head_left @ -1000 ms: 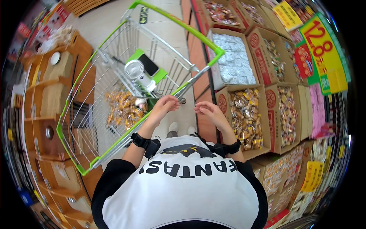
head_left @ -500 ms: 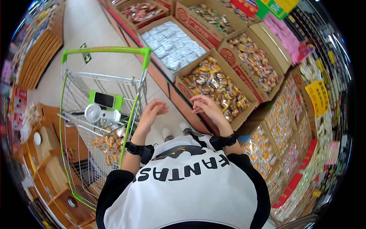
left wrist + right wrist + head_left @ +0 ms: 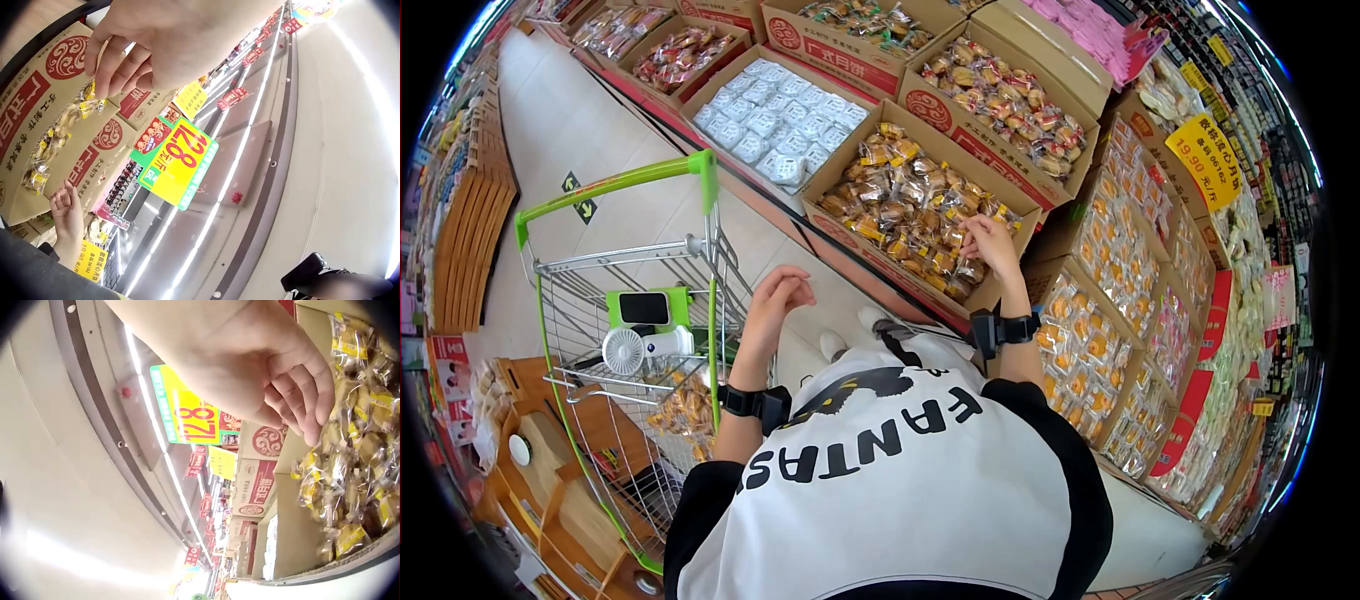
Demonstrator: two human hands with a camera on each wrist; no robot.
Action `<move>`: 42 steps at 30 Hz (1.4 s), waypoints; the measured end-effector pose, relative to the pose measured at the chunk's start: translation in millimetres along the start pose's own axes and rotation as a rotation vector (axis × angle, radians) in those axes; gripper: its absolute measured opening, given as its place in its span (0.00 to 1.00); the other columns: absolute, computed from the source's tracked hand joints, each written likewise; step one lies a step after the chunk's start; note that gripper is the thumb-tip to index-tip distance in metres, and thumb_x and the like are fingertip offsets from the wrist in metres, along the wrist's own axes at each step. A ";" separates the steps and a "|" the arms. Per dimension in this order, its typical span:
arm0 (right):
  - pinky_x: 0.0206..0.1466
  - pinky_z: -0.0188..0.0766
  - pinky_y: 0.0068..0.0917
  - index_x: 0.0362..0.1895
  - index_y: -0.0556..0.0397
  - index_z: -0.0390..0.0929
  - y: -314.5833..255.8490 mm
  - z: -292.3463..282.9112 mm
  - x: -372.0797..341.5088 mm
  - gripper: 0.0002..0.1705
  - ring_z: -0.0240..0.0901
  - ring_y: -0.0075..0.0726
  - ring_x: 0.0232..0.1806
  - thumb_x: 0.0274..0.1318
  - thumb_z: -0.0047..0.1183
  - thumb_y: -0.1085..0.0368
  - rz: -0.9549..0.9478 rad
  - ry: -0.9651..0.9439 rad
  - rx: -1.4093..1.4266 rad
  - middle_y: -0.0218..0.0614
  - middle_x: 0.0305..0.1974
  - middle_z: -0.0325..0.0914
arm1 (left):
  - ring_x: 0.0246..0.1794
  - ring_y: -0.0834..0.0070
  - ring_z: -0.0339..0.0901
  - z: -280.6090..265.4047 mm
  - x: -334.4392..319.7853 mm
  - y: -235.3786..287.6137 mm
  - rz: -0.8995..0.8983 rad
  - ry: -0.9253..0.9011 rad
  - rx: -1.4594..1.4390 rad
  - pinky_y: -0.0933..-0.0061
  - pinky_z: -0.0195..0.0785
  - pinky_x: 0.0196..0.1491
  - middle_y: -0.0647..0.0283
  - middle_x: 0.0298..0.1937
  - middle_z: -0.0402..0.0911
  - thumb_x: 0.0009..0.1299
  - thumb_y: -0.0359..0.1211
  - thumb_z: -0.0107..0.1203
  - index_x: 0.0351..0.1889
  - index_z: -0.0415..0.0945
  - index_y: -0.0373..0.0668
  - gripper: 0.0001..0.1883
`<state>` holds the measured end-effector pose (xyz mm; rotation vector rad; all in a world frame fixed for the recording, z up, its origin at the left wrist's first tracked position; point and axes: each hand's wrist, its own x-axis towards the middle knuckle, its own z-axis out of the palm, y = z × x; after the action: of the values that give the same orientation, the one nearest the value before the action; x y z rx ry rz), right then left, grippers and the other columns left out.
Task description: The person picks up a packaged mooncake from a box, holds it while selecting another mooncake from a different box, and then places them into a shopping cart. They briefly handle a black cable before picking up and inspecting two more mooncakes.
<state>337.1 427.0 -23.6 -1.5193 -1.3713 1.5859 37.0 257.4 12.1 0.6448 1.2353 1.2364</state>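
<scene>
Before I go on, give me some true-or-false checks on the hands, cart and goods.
1. The left hand holds nothing. True.
2. The right hand is over the open box of yellow-labelled packets. True.
3. The white fan is beside the phone on the cart. True.
4. The cart's top bar is red. False: it is green.
5. The white packets share that open box. False: the white packets lie in the neighbouring box.
</scene>
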 end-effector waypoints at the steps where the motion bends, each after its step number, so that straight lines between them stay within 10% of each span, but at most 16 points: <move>1: 0.18 0.66 0.17 0.33 0.57 0.71 4.6 -3.6 3.2 0.12 0.71 0.26 0.17 0.55 0.38 0.62 0.033 0.017 -0.020 0.31 0.18 0.66 | 0.28 0.77 0.72 0.5 -0.1 -0.1 -0.004 -0.006 0.003 0.78 0.65 0.38 0.65 0.25 0.72 0.65 0.29 0.38 0.36 0.68 0.37 0.08; 13: 0.23 0.70 0.18 0.35 0.56 0.71 49.2 17.4 36.2 0.13 0.73 0.26 0.22 0.51 0.46 0.59 0.273 -0.135 -0.211 0.31 0.21 0.70 | 0.26 0.79 0.69 -4.3 1.9 -4.3 -0.033 0.025 -0.011 0.77 0.65 0.39 0.66 0.23 0.69 0.64 0.29 0.39 0.35 0.69 0.38 0.08; 22: 0.21 0.63 0.26 0.33 0.57 0.75 79.2 38.2 58.5 0.14 0.62 0.26 0.15 0.48 0.45 0.60 0.060 -0.366 -0.676 0.34 0.18 0.70 | 0.27 0.80 0.68 -7.0 1.1 -5.5 -0.049 0.077 -0.020 0.77 0.65 0.39 0.69 0.22 0.67 0.64 0.29 0.39 0.36 0.69 0.39 0.08; 42: 0.32 0.67 0.28 0.23 0.54 0.76 88.1 48.0 62.8 0.11 0.72 0.35 0.27 0.27 0.59 0.67 0.012 -0.241 -0.857 0.38 0.23 0.76 | 0.27 0.81 0.69 -13.7 1.5 -5.5 -0.058 0.070 -0.011 0.82 0.62 0.37 0.68 0.25 0.70 0.63 0.29 0.40 0.35 0.69 0.39 0.07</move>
<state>300.8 440.1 -135.4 -1.8084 -2.3795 1.2601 25.9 254.1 2.9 0.5575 1.2957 1.2258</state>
